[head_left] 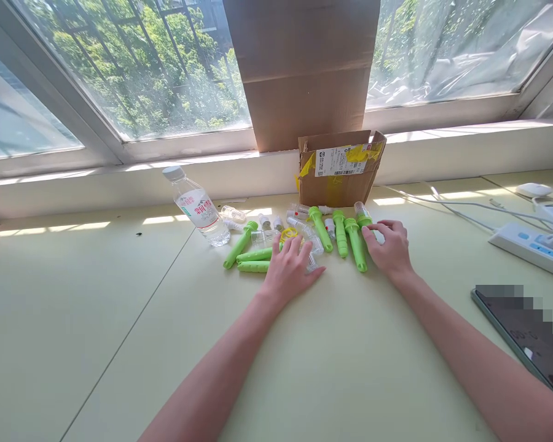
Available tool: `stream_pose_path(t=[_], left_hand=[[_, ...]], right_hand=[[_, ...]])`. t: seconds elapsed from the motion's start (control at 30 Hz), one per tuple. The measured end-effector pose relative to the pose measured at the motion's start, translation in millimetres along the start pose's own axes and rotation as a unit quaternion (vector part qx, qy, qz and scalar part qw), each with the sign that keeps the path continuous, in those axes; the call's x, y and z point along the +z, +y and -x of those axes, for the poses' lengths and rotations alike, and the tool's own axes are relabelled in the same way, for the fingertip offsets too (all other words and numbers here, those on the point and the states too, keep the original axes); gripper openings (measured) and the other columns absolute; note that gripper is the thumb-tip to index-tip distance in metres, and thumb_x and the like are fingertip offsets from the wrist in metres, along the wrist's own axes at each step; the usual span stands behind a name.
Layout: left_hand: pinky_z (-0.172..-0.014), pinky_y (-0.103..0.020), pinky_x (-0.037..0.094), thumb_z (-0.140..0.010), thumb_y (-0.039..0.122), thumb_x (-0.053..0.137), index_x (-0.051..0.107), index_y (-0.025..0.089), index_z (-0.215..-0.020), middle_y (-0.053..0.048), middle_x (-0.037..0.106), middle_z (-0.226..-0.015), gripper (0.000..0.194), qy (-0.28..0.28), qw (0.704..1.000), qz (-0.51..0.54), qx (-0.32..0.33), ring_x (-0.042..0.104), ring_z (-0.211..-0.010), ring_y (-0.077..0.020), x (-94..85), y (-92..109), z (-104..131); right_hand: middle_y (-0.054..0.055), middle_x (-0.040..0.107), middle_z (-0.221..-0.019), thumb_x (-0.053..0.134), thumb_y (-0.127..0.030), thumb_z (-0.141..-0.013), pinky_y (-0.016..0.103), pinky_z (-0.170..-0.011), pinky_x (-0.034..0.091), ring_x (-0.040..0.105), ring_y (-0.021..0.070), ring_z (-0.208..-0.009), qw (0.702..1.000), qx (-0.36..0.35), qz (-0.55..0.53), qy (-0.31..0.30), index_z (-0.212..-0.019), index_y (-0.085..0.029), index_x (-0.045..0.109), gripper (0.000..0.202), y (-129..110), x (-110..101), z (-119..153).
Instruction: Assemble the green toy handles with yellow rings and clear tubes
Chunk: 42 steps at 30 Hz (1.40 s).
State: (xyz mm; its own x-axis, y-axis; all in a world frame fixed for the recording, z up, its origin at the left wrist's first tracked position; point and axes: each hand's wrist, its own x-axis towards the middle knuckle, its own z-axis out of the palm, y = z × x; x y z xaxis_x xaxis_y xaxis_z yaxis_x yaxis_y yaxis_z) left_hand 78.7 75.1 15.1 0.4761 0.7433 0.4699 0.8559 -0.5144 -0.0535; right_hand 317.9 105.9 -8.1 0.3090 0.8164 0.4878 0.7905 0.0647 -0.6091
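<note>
My left hand lies palm down with its fingers apart, over two green plastic tubes and some clear ribbed plastic pieces. A yellow ring-shaped piece sits just beyond its fingertips. My right hand is curled at the right end of the pile, thumb and fingers around a green-collared piece with a clear ribbed cap. Part of that piece is hidden by the hand. Several green tubes lie left of it. Another green tube rests farther left. Small white-and-clear parts lie behind.
A water bottle stands left of the pile, and an opened cardboard box stands behind it. To the right are a white power strip with cables and a phone. Windows line the back.
</note>
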Motion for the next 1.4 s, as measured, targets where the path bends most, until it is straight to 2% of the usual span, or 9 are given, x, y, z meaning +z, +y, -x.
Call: stream_pose_path(t=[0.2,0.77,1.13,1.27,1.4], left_hand=[[-0.109,-0.05,0.02,-0.081,0.053,0.05,0.05,0.017,-0.113,-0.013,0.057,-0.115,0.047,0.002,1.0,0.007,0.001,0.052,-0.109,-0.0274,-1.0,0.2,-0.2],[-0.106,-0.049,0.024,-0.082,0.053,0.049,0.05,0.017,-0.114,-0.014,0.057,-0.116,0.048,0.022,1.0,0.014,0.013,0.053,-0.107,-0.0277,0.1,-0.5,0.8],[-0.104,-0.05,0.027,-0.079,0.06,0.05,0.05,0.017,-0.113,-0.013,0.057,-0.114,0.055,0.01,0.999,0.029,0.014,0.053,-0.105,-0.0283,0.1,-0.3,1.0],[-0.104,-0.049,0.027,-0.078,0.066,0.046,0.051,0.017,-0.111,-0.014,0.057,-0.114,0.06,0.032,0.999,0.029,0.012,0.053,-0.104,-0.0281,-0.2,-0.5,0.7],[-0.105,-0.049,0.026,-0.084,0.059,0.042,0.054,0.018,-0.108,-0.014,0.056,-0.115,0.049,0.062,0.998,0.006,-0.02,0.05,-0.108,-0.0277,-1.0,-3.7,0.3]], right_hand=[[0.008,0.053,-0.103,0.051,-0.047,-0.08,0.046,-0.086,0.039,0.05,0.0252,-0.098,1.0,0.007,0.017,-0.002,-0.075,-0.023,0.066,0.029,-1.3,-0.6,0.0],[0.01,0.053,-0.104,0.051,-0.047,-0.08,0.046,-0.087,0.038,0.047,0.0276,-0.105,0.999,0.023,0.023,-0.01,-0.079,-0.022,0.067,0.03,-0.5,-1.1,-0.5],[0.009,0.053,-0.104,0.05,-0.049,-0.081,0.046,-0.084,0.038,0.047,0.027,-0.103,0.999,0.012,0.045,-0.008,-0.079,-0.023,0.067,0.031,-1.2,-1.3,0.0],[0.01,0.053,-0.106,0.05,-0.05,-0.081,0.047,-0.082,0.038,0.046,0.0278,-0.104,0.998,-0.004,0.057,-0.005,-0.078,-0.023,0.068,0.033,-2.3,-1.3,1.3],[0.01,0.052,-0.108,0.05,-0.052,-0.08,0.048,-0.082,0.037,0.044,0.0288,-0.106,0.998,-0.017,0.057,-0.006,-0.077,-0.023,0.069,0.035,-2.3,-0.8,2.1]])
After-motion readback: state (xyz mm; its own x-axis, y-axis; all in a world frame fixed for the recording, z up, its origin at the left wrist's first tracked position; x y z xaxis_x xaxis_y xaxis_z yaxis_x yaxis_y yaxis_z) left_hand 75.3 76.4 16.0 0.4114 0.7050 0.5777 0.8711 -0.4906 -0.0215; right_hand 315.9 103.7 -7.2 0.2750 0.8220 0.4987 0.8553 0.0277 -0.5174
